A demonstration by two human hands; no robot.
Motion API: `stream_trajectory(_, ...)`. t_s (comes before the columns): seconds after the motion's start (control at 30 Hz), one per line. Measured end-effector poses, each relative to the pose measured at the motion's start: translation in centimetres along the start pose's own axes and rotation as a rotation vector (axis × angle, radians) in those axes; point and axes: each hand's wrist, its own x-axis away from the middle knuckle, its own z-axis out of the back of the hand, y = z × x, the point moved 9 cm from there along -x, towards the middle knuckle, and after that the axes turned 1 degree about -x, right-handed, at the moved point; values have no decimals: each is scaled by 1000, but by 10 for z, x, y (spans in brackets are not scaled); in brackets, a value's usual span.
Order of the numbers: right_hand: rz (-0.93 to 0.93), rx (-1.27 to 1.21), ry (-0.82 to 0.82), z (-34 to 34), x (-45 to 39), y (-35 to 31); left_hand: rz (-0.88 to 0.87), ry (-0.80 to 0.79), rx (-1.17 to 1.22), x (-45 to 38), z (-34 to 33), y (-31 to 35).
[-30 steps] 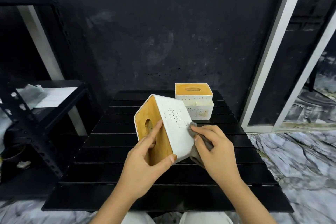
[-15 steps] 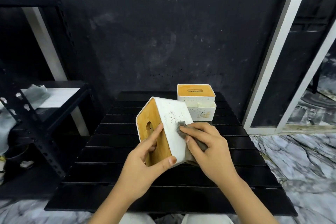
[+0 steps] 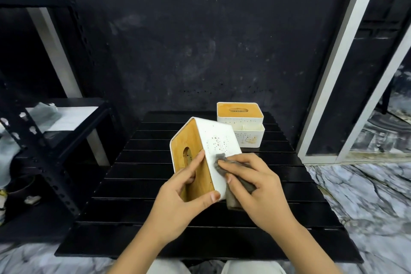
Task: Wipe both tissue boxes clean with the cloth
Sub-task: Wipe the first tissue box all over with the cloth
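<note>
Hands first, since they are nearest us: our left hand (image 3: 178,198) grips the near box (image 3: 206,158), fingers curled over its wooden lid and thumb hooked under the bottom corner, so the box is tipped on edge above the table (image 3: 138,184) with one white side turned up toward us. We judge that this tilt is there to give the cloth a flat, open face to work on. Our right hand (image 3: 255,189) pinches the grey cloth (image 3: 235,180) between curled fingers and thumb and presses it against that white side, near its lower edge, just below the dotted pattern. Wiping of this side seems to be underway. Farther back, the second box (image 3: 241,127) stands upright on the table, well apart from both hands and apparently waiting its turn.
</note>
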Motion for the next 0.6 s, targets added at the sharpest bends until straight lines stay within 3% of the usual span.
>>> stream_trajectory(0.13, 50, 16, -34, -11, -6, -14, -14, -8, 13, 0, -1, 3)
stream_trajectory(0.37, -99, -41, 50, 1, -19, 21, -7, 23, -55, 6, 2, 3)
stream_trajectory(0.6, -85, -7, 71, 2, -7, 22, 18, 27, -137, 4, 12, 8)
